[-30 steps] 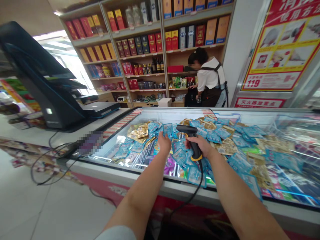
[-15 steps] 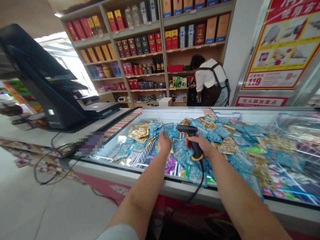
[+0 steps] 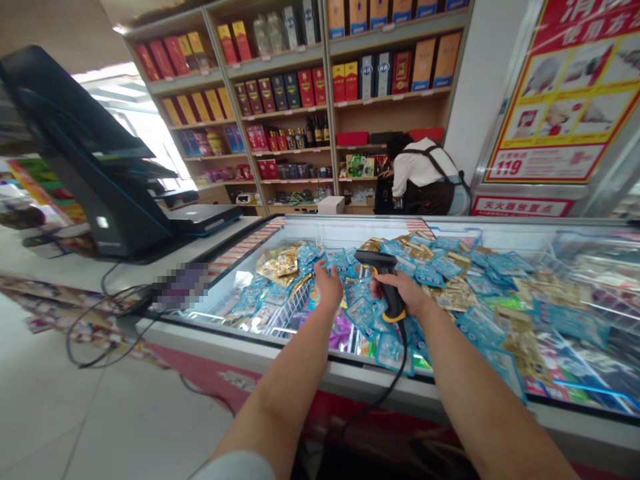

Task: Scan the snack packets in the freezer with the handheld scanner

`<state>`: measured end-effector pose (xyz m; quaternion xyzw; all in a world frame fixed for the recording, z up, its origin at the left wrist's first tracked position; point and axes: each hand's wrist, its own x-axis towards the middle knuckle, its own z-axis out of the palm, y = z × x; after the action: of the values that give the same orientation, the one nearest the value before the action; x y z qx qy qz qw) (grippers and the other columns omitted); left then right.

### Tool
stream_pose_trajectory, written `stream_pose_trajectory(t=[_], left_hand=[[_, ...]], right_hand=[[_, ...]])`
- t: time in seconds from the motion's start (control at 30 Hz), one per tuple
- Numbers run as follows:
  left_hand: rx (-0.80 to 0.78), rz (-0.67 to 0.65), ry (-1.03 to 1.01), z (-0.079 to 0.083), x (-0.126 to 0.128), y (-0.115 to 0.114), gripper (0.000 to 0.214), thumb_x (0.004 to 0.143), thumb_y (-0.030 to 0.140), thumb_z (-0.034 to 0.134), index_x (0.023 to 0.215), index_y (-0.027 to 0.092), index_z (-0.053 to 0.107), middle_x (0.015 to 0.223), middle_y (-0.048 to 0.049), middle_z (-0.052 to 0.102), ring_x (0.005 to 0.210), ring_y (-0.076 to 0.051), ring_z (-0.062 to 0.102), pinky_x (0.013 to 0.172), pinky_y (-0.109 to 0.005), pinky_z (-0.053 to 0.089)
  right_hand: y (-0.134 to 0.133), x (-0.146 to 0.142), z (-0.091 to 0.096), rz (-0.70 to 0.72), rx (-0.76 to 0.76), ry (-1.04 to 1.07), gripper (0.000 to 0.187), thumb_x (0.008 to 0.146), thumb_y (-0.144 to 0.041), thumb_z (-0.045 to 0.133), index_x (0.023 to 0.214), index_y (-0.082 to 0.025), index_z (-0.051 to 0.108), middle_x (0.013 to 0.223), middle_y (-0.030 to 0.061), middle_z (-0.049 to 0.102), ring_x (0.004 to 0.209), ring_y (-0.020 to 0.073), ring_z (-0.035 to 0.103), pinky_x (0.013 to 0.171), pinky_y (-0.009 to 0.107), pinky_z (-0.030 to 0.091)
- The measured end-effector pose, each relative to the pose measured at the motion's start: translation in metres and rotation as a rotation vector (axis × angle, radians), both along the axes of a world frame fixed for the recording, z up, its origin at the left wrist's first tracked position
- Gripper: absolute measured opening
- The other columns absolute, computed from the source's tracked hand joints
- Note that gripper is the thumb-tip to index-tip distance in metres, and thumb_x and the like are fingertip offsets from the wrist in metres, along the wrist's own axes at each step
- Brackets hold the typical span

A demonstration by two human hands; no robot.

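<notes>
My right hand [image 3: 403, 291] is wrapped round the handle of a black and yellow barcode scanner [image 3: 391, 283], its head tilted toward the left. A black cord runs down from the handle over the front edge of the chest freezer [image 3: 240, 337]. To the left of the scanner, my left hand [image 3: 328, 283] has its fingers apart and nothing in them. Just beyond its fingertips lies a blue packet [image 3: 337, 258]. Many blue packets and gold packets [image 3: 284, 264] are heaped on the freezer's glass top around both hands.
A dark checkout terminal [image 3: 125, 200] stands on the counter at left, with loose cables [image 3: 107, 357] hanging below. Behind the freezer, a person [image 3: 425, 173] bends at shelves of boxed bottles [image 3: 300, 90]. A red and yellow poster [image 3: 555, 100] hangs at right.
My left hand has let go of a blue packet, which now lies beyond its opened fingers. The scanner has barely moved. The person behind has bent lower.
</notes>
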<state>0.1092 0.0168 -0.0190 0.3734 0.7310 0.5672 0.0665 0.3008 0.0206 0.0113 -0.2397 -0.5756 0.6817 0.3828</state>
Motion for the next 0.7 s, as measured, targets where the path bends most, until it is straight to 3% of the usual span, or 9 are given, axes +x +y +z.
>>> stream_pose_trajectory(t=[0.1,0.17,0.3,0.47,0.7], left_hand=[[0.107,-0.038,-0.075,0.002,-0.002,-0.002,0.038,0.089,0.029,0.047,0.124,0.016,0.041,0.081,-0.0030,0.063,0.057,-0.014,0.061,0.061,-0.028,0.048],[0.187,-0.046,-0.104,0.004,-0.007,-0.001,0.032,0.090,0.030,0.044,0.120,0.017,0.044,0.080,-0.0014,0.061,0.053,-0.012,0.058,0.056,-0.025,0.047],[0.294,0.026,-0.205,0.003,-0.023,0.005,0.028,0.092,0.030,0.036,0.114,0.017,0.049,0.088,-0.0046,0.061,0.063,-0.011,0.062,0.060,-0.024,0.050],[0.356,0.148,-0.328,0.001,-0.043,0.009,0.039,0.091,0.025,0.034,0.129,0.016,0.042,0.101,-0.0102,0.063,0.080,-0.014,0.066,0.071,-0.026,0.054],[0.347,0.157,-0.463,0.000,-0.059,0.007,0.049,0.091,0.024,0.036,0.139,0.014,0.036,0.095,-0.0115,0.066,0.084,-0.018,0.068,0.076,-0.029,0.055]], right_hand=[[-0.001,0.000,0.001,-0.003,-0.009,-0.011,0.025,0.073,-0.037,0.067,0.065,-0.013,0.067,0.062,0.0054,0.065,0.058,0.0149,0.058,0.061,0.028,0.046],[-0.001,0.000,0.002,-0.003,-0.010,-0.023,0.026,0.073,-0.038,0.067,0.064,-0.013,0.067,0.061,0.0055,0.065,0.058,0.0149,0.058,0.061,0.028,0.046],[0.000,0.001,0.001,0.009,0.010,-0.015,0.025,0.074,-0.037,0.066,0.065,-0.014,0.067,0.062,0.0054,0.065,0.058,0.0148,0.058,0.060,0.028,0.046],[0.003,0.001,-0.003,0.003,0.000,0.006,0.022,0.074,-0.037,0.067,0.072,-0.015,0.067,0.064,0.0045,0.066,0.058,0.0148,0.058,0.060,0.028,0.047],[0.000,0.000,-0.001,-0.025,-0.020,0.030,0.022,0.071,-0.036,0.070,0.079,-0.016,0.066,0.065,0.0035,0.066,0.057,0.0151,0.059,0.059,0.028,0.046]])
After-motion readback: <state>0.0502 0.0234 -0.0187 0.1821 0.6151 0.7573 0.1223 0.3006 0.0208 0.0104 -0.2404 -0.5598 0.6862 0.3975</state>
